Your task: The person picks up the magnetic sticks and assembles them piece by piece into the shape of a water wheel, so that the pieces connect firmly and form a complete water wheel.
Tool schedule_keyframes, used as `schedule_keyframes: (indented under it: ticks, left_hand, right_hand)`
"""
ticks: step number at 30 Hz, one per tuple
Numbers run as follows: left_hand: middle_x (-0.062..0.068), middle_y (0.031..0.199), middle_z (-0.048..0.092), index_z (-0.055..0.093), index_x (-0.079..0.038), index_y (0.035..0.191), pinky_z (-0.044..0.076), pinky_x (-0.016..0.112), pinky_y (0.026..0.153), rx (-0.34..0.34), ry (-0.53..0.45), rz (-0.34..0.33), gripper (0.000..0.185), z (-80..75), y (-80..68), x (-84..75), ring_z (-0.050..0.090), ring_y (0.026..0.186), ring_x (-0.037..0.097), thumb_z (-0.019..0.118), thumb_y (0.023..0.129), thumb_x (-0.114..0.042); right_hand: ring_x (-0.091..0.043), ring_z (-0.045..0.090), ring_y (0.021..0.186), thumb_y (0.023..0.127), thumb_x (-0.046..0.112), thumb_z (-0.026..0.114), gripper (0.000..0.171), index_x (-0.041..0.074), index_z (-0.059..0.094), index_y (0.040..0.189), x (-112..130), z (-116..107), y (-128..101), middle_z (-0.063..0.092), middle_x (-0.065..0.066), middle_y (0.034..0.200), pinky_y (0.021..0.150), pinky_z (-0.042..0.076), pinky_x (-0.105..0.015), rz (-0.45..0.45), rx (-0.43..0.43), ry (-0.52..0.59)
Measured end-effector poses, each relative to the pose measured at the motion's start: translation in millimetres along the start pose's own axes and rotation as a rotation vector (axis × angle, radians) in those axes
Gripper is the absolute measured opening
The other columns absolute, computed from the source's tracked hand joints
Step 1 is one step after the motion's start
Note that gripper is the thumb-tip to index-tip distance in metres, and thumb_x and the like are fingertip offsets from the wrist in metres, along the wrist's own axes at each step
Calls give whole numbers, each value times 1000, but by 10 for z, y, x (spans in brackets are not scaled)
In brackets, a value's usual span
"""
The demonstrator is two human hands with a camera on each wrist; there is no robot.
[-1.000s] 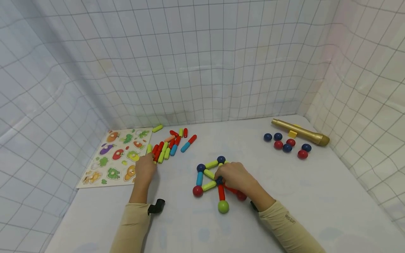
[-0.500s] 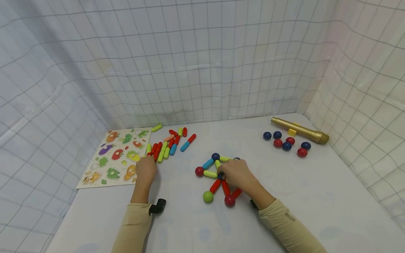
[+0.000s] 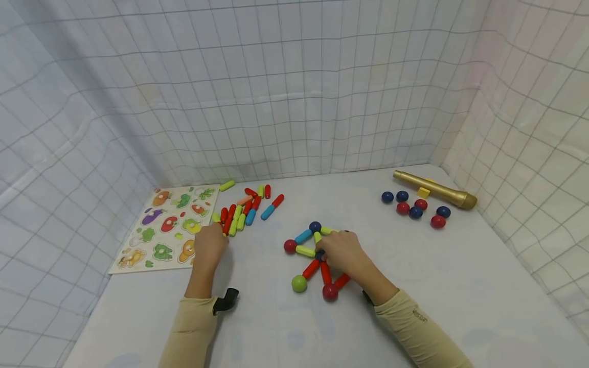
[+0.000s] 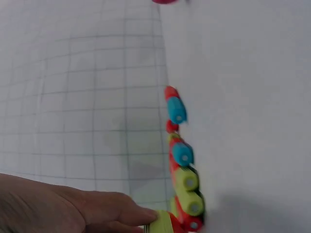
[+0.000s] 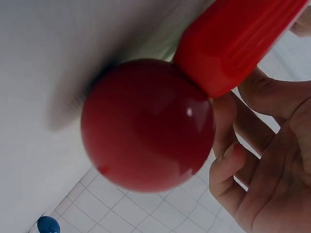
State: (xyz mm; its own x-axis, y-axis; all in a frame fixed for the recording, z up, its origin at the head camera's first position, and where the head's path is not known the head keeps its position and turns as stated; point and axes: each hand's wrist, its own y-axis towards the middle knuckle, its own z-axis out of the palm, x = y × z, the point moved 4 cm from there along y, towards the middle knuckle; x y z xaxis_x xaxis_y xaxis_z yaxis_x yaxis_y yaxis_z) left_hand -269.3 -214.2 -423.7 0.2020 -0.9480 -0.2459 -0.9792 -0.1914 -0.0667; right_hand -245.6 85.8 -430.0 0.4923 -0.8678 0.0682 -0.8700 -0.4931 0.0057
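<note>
My left hand (image 3: 210, 247) pinches a yellow-green magnetic rod (image 4: 160, 224) at the near end of the loose rods, its thumb showing against the rod in the left wrist view. Beside it lie red magnetic rods (image 3: 228, 221), with yellow-green and blue ones mixed in. Right of centre, my right hand (image 3: 342, 250) grips a flat figure of rods and balls at its dark blue middle ball (image 3: 319, 256), partly covered by the fingers. From there red rods run to a green ball (image 3: 299, 283) and a red ball (image 5: 146, 126); the figure's right part is hidden by the hand.
A vegetable puzzle board (image 3: 161, 225) lies left of the rods. Several loose blue and red balls (image 3: 402, 208) sit at the right, near a gold tube (image 3: 434, 190) resting by a yellow block (image 3: 423, 192). A grid-patterned cloth (image 3: 294, 102) encloses the table's back and sides.
The rod-and-ball figure has turned clockwise under my right hand, swinging its green ball to the left. My left hand has stayed by the loose rods, shifting only slightly.
</note>
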Motion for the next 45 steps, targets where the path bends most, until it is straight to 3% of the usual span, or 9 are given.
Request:
schedule_keyframes:
  ticks: [4,10,15,21,24,27,34,39,45]
  left_hand:
    - [14,70,59,65,10,89,42,26,50,24,-35,49,21,-89,-58,-100,52,61,24,66,86,-11]
    - [14,66,56,65,11,89,40,25,48,45,51,51,20,-84,-112,-77,51,57,24,57,90,-8]
    - [12,73,60,69,7,97,40,25,54,82,-71,84,21,-95,-116,-154,52,65,22,61,89,-11]
    - [7,91,72,73,-4,106,51,28,71,349,-396,175,26,115,-159,-472,62,79,17,70,88,-23]
    - [4,86,72,74,-5,102,54,29,75,474,-474,219,25,243,-219,-625,64,76,15,72,87,-25]
    - [2,83,71,75,-5,99,53,26,73,540,-517,262,24,346,-258,-748,64,73,14,73,87,-26]
    - [3,84,69,76,-7,95,42,25,66,573,-554,239,22,477,-288,-859,61,72,16,76,85,-26]
    - [-1,80,69,77,-6,93,48,26,71,619,-579,257,23,529,-316,-878,62,72,14,75,85,-28]
    - [-2,68,68,78,-6,86,46,23,65,644,-551,282,26,610,-327,-912,59,65,11,73,87,-32]
  right_hand:
    - [-13,49,64,81,18,77,17,24,78,96,11,-10,13,68,4,77,58,44,-27,6,-6,-19]
    - [-12,48,64,81,18,77,16,23,78,96,37,-21,9,67,4,76,57,44,-26,-2,-11,-17]
    - [-12,49,64,81,18,77,18,24,78,97,37,-12,4,68,4,77,57,44,-26,0,-3,-22]
    - [-13,50,65,81,19,78,18,23,78,98,38,-21,-17,69,3,80,57,45,-26,1,-7,-17]
    - [-13,50,63,81,19,78,17,23,78,97,38,-17,-26,69,3,79,55,45,-25,-5,-27,-18]
    - [-13,49,63,81,21,78,16,23,78,97,39,-14,-28,69,3,79,54,44,-24,-3,-39,-29]
    - [-13,50,62,81,21,78,16,23,78,97,48,-18,-26,70,3,79,54,45,-25,1,-46,-38]
    - [-14,52,63,81,21,79,14,23,78,94,50,-12,-39,71,3,80,54,46,-27,-4,-50,-32]
    - [-14,51,63,81,21,79,12,23,78,92,35,-10,-29,71,4,80,55,46,-27,-10,-56,-46]
